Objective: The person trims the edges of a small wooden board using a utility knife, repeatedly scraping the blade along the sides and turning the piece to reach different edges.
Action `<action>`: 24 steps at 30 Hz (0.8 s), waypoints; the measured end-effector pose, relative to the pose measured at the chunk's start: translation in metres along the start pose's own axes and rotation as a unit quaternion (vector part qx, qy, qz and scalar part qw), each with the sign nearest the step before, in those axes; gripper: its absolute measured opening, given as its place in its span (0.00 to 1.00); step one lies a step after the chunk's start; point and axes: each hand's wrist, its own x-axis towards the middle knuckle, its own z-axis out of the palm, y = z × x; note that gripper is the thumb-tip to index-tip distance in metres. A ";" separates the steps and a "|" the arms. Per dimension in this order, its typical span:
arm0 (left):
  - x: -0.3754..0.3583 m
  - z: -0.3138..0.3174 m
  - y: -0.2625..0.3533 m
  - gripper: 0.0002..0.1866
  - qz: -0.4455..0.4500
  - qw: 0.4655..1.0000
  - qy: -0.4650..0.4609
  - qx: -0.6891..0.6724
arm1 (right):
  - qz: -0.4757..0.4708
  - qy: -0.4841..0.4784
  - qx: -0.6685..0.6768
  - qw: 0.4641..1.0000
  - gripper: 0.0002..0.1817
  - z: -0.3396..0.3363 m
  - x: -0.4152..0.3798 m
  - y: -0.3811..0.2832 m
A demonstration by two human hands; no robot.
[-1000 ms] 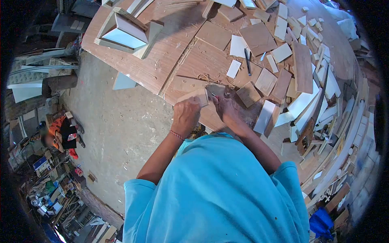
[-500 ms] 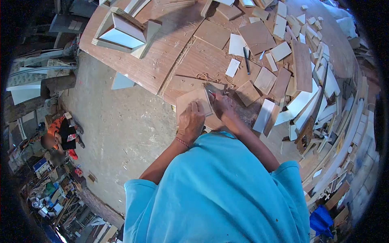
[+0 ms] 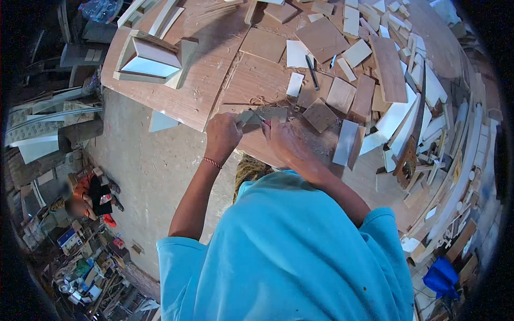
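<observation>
My left hand (image 3: 224, 132), with a striped band at its wrist, is closed on the left end of a small wooden board (image 3: 275, 113) at the bench's near edge. The board is tilted so that a shaded face shows, and my fingers partly hide it. In my right hand (image 3: 286, 140) is a thin red-handled tool (image 3: 266, 122), its pointed tip angled up and left over the board. Curled wood shavings (image 3: 260, 100) lie just beyond.
A black pen (image 3: 312, 73) lies among wooden offcuts (image 3: 321, 40) on the bench (image 3: 166, 96). A handsaw (image 3: 408, 163) leans at right. A white-lined wooden frame (image 3: 152, 59) stands at the far left. Another person (image 3: 93, 195) sits low on the left.
The board went from lying flat under my left hand to being tilted up and gripped at its end. Both hands moved left, the left also farther forward. The tool stays in my right hand.
</observation>
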 end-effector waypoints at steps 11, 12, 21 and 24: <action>0.002 0.002 -0.002 0.08 -0.003 1.000 0.018 0.024 | -0.003 -0.052 0.010 0.999 0.20 0.027 -0.013 0.017; 0.001 0.002 0.000 0.09 -0.008 1.000 0.023 0.014 | 0.025 -0.054 0.032 0.998 0.21 0.024 -0.015 0.014; -0.002 0.001 0.001 0.08 -0.027 0.999 0.038 -0.011 | -0.012 0.011 -0.035 0.999 0.18 0.000 0.008 0.001; -0.001 0.003 -0.001 0.08 -0.038 0.999 0.024 -0.012 | -0.020 -0.003 -0.051 0.998 0.18 0.001 0.007 -0.002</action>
